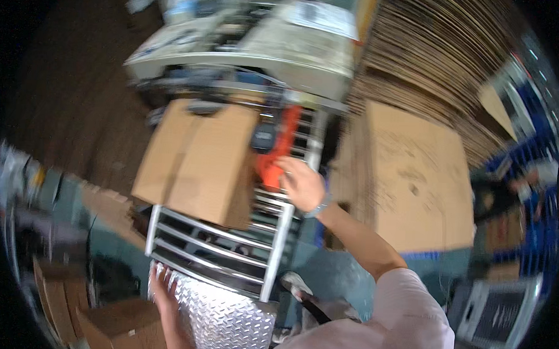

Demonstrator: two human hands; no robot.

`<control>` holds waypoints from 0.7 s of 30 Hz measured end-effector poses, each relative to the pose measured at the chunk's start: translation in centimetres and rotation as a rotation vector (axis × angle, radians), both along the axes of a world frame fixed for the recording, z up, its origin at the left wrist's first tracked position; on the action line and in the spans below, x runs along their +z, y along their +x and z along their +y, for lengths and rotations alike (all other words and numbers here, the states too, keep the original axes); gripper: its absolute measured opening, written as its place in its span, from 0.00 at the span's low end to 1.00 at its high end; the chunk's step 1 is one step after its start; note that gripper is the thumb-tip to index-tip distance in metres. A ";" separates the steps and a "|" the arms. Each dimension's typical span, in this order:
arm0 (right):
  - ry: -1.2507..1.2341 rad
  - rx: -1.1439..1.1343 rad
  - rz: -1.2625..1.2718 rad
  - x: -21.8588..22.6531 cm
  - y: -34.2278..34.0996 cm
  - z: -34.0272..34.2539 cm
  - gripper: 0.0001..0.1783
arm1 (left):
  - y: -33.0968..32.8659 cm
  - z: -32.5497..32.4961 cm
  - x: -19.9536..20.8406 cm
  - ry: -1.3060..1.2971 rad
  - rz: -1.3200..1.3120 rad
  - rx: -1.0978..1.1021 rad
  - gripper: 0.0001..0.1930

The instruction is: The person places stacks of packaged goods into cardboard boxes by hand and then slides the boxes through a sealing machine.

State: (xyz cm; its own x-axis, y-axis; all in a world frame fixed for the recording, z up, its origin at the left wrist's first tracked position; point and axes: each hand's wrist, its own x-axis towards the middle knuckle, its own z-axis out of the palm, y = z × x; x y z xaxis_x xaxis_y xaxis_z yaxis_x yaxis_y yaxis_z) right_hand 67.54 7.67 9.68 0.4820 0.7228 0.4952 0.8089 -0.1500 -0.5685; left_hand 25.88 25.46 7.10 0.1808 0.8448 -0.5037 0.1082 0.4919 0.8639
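A closed cardboard box lies on a metal roller conveyor, with a band of tape along its top. Beside the box's right side, my right hand reaches to an orange-red flat part, seeming to touch it. Motion smears its fingers, so their grip is unclear. A dark device sits just beyond that part. My left hand, fingers apart, is at the left edge of a shiny diamond-pattern metal plate at the conveyor's near end. It holds nothing that I can see.
A machine with a pale top stands beyond the box. Stacked flat cardboard rises at the right, with more sheets behind. Open cardboard boxes stand at the lower left. A grey-framed unit is at the lower right.
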 end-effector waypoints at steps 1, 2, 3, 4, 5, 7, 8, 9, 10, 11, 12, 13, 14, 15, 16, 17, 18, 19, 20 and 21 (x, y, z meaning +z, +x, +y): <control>0.093 -0.267 -0.123 -2.3 1.7 -6.7 0.14 | -7.4 -0.3 -4.2 -0.184 0.032 0.116 0.29; 0.010 -0.574 -0.082 -4.8 4.0 -13.8 0.15 | -10.6 -2.5 -4.8 -0.251 0.133 0.128 0.29; -0.161 -0.835 -0.024 -8.1 6.4 -22.4 0.16 | -11.8 -5.0 -4.0 -0.277 0.217 0.086 0.29; -0.377 -1.067 0.046 -10.7 8.3 -31.2 0.20 | -12.7 -7.2 -3.6 -0.304 0.288 0.052 0.29; -0.429 -1.257 0.342 -10.6 8.0 -35.6 0.26 | -13.7 -9.2 -2.8 -0.313 0.340 0.046 0.29; -0.547 -1.321 0.080 -13.5 7.1 -43.8 0.36 | -14.1 -11.8 -0.8 -0.333 0.385 -0.004 0.29; -0.556 -1.394 0.129 -13.9 7.2 -45.2 0.37 | -14.3 -13.0 0.2 -0.331 0.410 -0.018 0.29; -0.563 -1.467 0.175 -13.8 8.0 -46.2 0.38 | -14.7 -13.9 1.0 -0.330 0.429 -0.032 0.29; -0.560 -1.540 0.222 -13.9 8.8 -46.9 0.39 | -14.7 -14.6 1.4 -0.327 0.441 -0.042 0.29; -0.582 -1.608 0.244 -14.1 9.3 -48.4 0.42 | -15.3 -15.2 2.1 -0.322 0.446 -0.052 0.29; -0.566 -1.622 0.277 -14.2 10.3 -49.5 0.42 | -15.4 -15.7 2.5 -0.315 0.449 -0.057 0.29; -0.556 -1.625 0.317 -13.8 10.6 -50.1 0.41 | -16.1 -16.4 3.2 -0.307 0.455 -0.062 0.29; -0.547 -1.629 0.356 -13.6 10.7 -50.6 0.40 | -16.4 -17.0 3.6 -0.300 0.452 -0.071 0.29; -0.487 -1.512 0.536 -12.4 10.7 -49.7 0.40 | -17.1 -17.6 4.1 -0.285 0.451 -0.071 0.29; -0.433 -1.377 0.712 -10.4 10.0 -48.5 0.39 | -18.0 -18.4 4.7 -0.274 0.450 -0.058 0.29; -0.383 -1.253 0.875 -9.0 9.1 -48.1 0.38 | -18.6 -18.9 5.0 -0.264 0.429 -0.067 0.29; -0.589 -1.117 0.744 -9.1 7.1 -47.2 0.41 | -19.9 -19.8 5.1 -0.272 0.455 -0.071 0.29; -0.781 -0.959 0.602 -9.8 4.1 -44.8 0.45 | -20.8 -20.4 4.8 -0.280 0.459 -0.076 0.29; -1.045 -0.897 0.368 -11.2 -0.3 -41.9 0.52 | -21.4 -21.1 4.4 -0.287 0.464 -0.088 0.29; -1.058 -0.724 0.188 -9.0 -5.2 -37.3 0.48 | -23.0 -22.1 4.1 -0.294 0.472 -0.082 0.29</control>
